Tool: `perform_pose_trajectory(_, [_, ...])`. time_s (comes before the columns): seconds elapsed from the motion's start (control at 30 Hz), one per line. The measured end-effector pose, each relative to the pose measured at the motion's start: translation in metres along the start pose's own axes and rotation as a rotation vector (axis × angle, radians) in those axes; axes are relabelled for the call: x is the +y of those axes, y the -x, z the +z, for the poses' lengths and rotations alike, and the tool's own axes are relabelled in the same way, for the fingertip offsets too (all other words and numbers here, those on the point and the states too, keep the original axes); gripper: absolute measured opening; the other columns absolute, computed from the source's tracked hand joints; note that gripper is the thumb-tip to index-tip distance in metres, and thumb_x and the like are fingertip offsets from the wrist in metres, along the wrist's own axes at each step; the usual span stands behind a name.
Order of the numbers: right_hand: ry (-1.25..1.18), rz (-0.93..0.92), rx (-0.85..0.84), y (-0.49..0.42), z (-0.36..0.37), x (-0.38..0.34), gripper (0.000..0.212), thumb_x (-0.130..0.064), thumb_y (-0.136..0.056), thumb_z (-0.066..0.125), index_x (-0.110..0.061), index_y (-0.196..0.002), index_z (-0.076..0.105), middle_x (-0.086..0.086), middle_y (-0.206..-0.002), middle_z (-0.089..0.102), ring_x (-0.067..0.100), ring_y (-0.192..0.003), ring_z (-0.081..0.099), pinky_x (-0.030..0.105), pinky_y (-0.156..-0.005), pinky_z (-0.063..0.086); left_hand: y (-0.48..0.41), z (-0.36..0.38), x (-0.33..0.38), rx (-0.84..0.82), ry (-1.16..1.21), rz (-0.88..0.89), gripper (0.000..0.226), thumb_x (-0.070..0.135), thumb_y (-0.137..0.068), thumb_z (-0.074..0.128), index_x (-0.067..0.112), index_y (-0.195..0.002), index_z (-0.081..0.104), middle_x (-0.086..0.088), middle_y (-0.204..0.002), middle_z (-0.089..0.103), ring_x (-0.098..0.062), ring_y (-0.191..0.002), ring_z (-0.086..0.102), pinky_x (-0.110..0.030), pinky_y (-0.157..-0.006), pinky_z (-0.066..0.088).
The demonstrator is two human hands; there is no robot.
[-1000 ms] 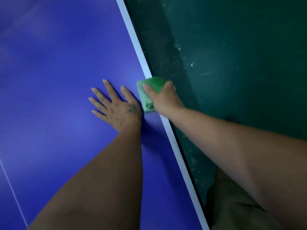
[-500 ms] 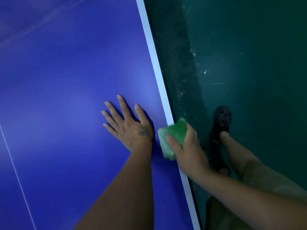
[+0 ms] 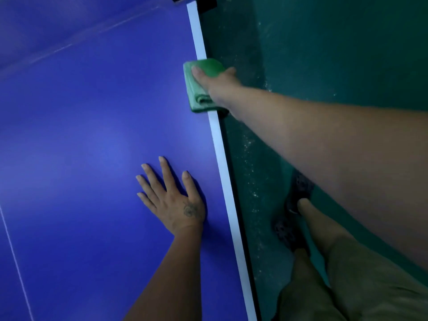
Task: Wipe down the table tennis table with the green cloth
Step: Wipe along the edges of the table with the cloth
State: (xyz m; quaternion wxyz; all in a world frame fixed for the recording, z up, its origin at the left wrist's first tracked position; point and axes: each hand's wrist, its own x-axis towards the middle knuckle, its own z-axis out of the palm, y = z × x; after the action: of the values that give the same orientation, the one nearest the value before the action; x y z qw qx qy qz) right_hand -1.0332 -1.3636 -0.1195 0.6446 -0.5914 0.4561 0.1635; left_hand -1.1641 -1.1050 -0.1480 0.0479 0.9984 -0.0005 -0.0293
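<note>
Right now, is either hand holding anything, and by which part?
The right hand grips the folded green cloth across its middle, thumb on top. The left hand lies flat on the blue table tennis table, holding nothing.

Half a second ago my right grip (image 3: 217, 86) had drawn the green cloth (image 3: 209, 66) back along the counter's (image 3: 92, 135) white edge stripe (image 3: 220, 147), to just behind my left grip (image 3: 172, 205). Now it has pushed the cloth forward again, well beyond that grip. The cloth seems to overhang the edge a little more, though the angle makes that hard to judge.
</note>
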Motion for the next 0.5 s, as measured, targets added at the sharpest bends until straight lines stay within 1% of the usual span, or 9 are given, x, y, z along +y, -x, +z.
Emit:
perform_pose_trajectory(0.03, [0.017, -0.010, -0.010, -0.006, -0.003, -0.010, 0.102, -0.072, -0.097, 0.065, -0.009, -0.164, 0.021, 0.014, -0.165, 0.041, 0.035, -0.146, 0.050, 0.042, -0.116, 0.041, 0.001, -0.002, 0.001, -0.013, 0.006, 0.002, 0.067, 0.057, -0.111, 0.035, 0.037, -0.173, 0.021, 0.002, -0.183, 0.009, -0.025, -0.169, 0.002, -0.058, -0.134, 0.007])
perform_pose_trajectory(0.1, [-0.011, -0.032, -0.020, -0.009, -0.004, -0.012, 0.098, -0.066, -0.098, 0.067, -0.008, -0.163, 0.022, 0.017, -0.165, 0.041, 0.037, -0.143, 0.053, 0.044, -0.118, 0.044, 0.001, -0.007, 0.006, -0.041, 0.017, 0.001, 0.068, 0.056, -0.110, 0.035, 0.034, -0.173, 0.023, 0.000, -0.183, 0.010, -0.027, -0.169, 0.003, -0.060, -0.134, 0.006])
perform_pose_trajectory(0.17, [-0.001, -0.043, -0.029, 0.004, -0.001, 0.009, 0.090, -0.061, -0.098, 0.070, -0.010, -0.159, 0.028, 0.018, -0.160, 0.046, 0.038, -0.139, 0.057, 0.049, -0.116, 0.048, -0.009, -0.012, 0.014, -0.073, 0.039, -0.014, 0.069, 0.055, -0.110, 0.035, 0.031, -0.173, 0.025, -0.004, -0.183, 0.010, -0.030, -0.169, 0.003, -0.063, -0.133, 0.005])
perform_pose_trajectory(0.2, [0.029, -0.051, -0.031, 0.015, 0.002, 0.025, 0.087, -0.061, -0.098, 0.071, -0.011, -0.157, 0.030, 0.017, -0.158, 0.048, 0.037, -0.139, 0.056, 0.049, -0.115, 0.048, -0.023, -0.015, 0.019, -0.086, 0.056, -0.031, 0.068, 0.053, -0.111, 0.037, 0.029, -0.173, 0.025, -0.005, -0.182, 0.011, -0.032, -0.169, 0.003, -0.064, -0.133, 0.004])
perform_pose_trajectory(0.27, [0.042, -0.065, -0.035, 0.037, 0.006, 0.060, 0.090, -0.061, -0.096, 0.072, -0.015, -0.161, 0.028, 0.015, -0.157, 0.047, 0.034, -0.141, 0.053, 0.048, -0.117, 0.046, -0.078, -0.016, 0.043, -0.095, 0.077, -0.068, 0.065, 0.048, -0.115, 0.042, 0.027, -0.173, 0.024, -0.007, -0.182, 0.009, -0.034, -0.169, 0.002, -0.062, -0.132, 0.002])
perform_pose_trajectory(0.33, [0.014, -0.054, -0.061, 0.064, 0.009, 0.093, 0.097, -0.061, -0.095, 0.072, -0.023, -0.168, 0.019, 0.010, -0.160, 0.042, 0.031, -0.144, 0.048, 0.049, -0.118, 0.045, -0.152, -0.014, 0.082, -0.074, 0.083, -0.136, 0.068, 0.048, -0.115, 0.044, 0.025, -0.174, 0.020, -0.008, -0.183, 0.006, -0.033, -0.169, 0.001, -0.058, -0.133, 0.001])
perform_pose_trajectory(0.4, [-0.021, -0.017, -0.103, 0.088, 0.010, 0.118, 0.101, -0.063, -0.095, 0.070, -0.032, -0.171, 0.010, 0.003, -0.162, 0.037, 0.027, -0.146, 0.045, 0.052, -0.116, 0.048, -0.217, -0.011, 0.132, -0.059, 0.100, -0.169, 0.072, 0.054, -0.114, 0.041, 0.025, -0.175, 0.015, -0.006, -0.183, 0.003, -0.029, -0.169, -0.002, -0.057, -0.133, -0.001])
perform_pose_trajectory(0.47, [-0.031, 0.028, -0.121, 0.107, 0.012, 0.133, 0.102, -0.063, -0.095, 0.070, -0.035, -0.171, 0.007, -0.003, -0.163, 0.035, 0.022, -0.148, 0.043, 0.052, -0.115, 0.049, -0.249, -0.004, 0.167, -0.041, 0.084, -0.147, 0.074, 0.059, -0.113, 0.034, 0.026, -0.175, 0.011, -0.002, -0.183, 0.001, -0.025, -0.169, -0.004, -0.057, -0.134, -0.003])
perform_pose_trajectory(0.5, [-0.032, 0.046, -0.117, 0.111, 0.012, 0.137, 0.102, -0.062, -0.096, 0.070, -0.035, -0.172, 0.008, -0.004, -0.164, 0.034, 0.021, -0.148, 0.042, 0.052, -0.115, 0.048, -0.256, 0.000, 0.176, -0.027, 0.059, -0.138, 0.074, 0.061, -0.112, 0.031, 0.028, -0.175, 0.010, 0.000, -0.183, 0.000, -0.023, -0.169, -0.004, -0.056, -0.134, -0.003])
